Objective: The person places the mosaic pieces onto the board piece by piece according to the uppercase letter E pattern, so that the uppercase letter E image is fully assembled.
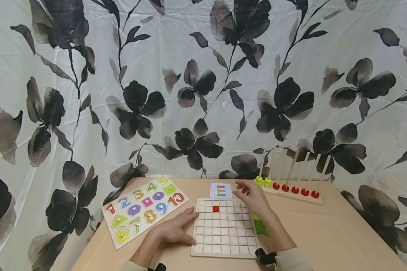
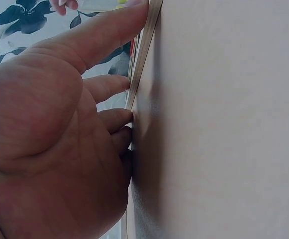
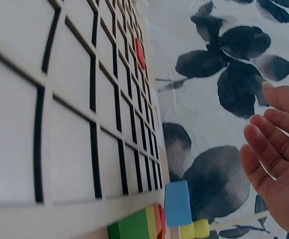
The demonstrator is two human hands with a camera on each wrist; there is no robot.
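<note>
Clocks here are from the person's side, 12 being straight away. The grid board is sitting on the surface dead centre, between the hands. The left hand is resting at its 9, fingers stretched out and their tips touching the edge, not wrapping around anything. The blocks are lying just past the board's 3 o'clock edge, green nearest. Their row seems to be running near-to-far along that edge, but the right forearm is covering part of it, so I can't tell how long it is.

The right hand is hovering around the board's 1, fingers loosely bent and apart, holding nothing that I'm seeing. It's the nearer hand by a mile: the blocks are sitting at its 6, nearly under the wrist, while the left is reaching only the opposite edge. A blue block is also showing by that far corner.

The red tile is sitting at the board's 11. Past that, the card is lying at 12, and the peg stand is standing out around 2.
</note>
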